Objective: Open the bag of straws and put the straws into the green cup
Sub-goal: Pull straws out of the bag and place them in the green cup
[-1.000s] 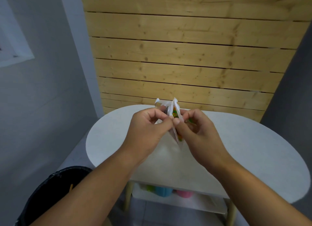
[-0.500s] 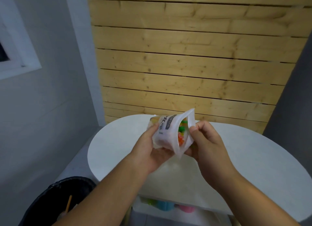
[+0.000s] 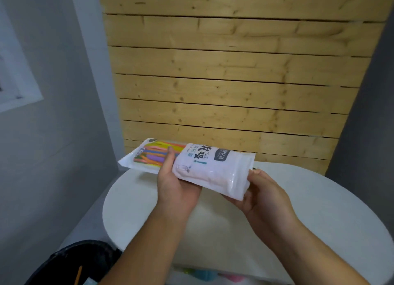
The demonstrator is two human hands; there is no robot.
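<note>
You are holding the straw bag (image 3: 191,164) flat above the white tabletop (image 3: 319,210), your left hand (image 3: 177,191) closed around its middle and your right hand (image 3: 264,197) cupping its end. The glossy plastic is looking slippery; tilting it could spill the thin coloured straws (image 3: 157,154). The green cup is not showing clearly.

The white bench (image 3: 319,210) top lies bare on every side of the hands. The bag of straws (image 3: 202,167), held level above its far edge, spans the air between bench and plank wall (image 3: 234,82). A black bin (image 3: 70,261) stands below left.
</note>
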